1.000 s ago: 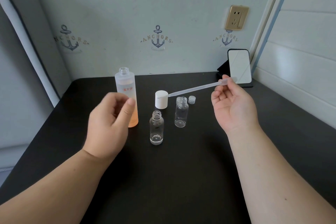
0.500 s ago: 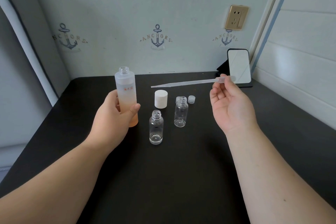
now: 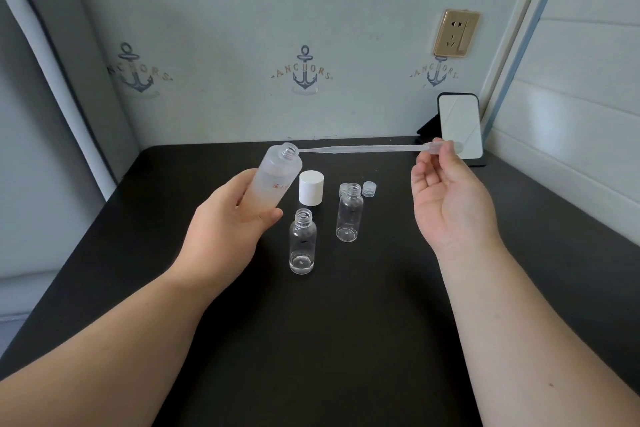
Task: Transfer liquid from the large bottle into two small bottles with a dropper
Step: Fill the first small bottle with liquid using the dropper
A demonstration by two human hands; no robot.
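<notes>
My left hand [image 3: 228, 222] grips the large frosted bottle [image 3: 273, 177] of orange liquid, lifted off the table and tilted with its open mouth to the right. My right hand [image 3: 446, 198] pinches the bulb of a clear plastic dropper [image 3: 367, 149], held nearly level, its thin tip at the bottle's mouth. Two small clear bottles stand open on the black table [image 3: 346, 340]: the near one [image 3: 302, 242] and the far one [image 3: 349, 212], right of my left hand.
The large bottle's white cap [image 3: 311, 187] stands behind the small bottles, with two small clear caps [image 3: 369, 189] beside the far one. A phone on a stand [image 3: 459, 126] leans at the table's back right corner. Walls close the back and both sides.
My left hand took hold of the large bottle, lifted it and tilted it to the right. My right hand raised the dropper and brought its tip to the bottle's mouth.
</notes>
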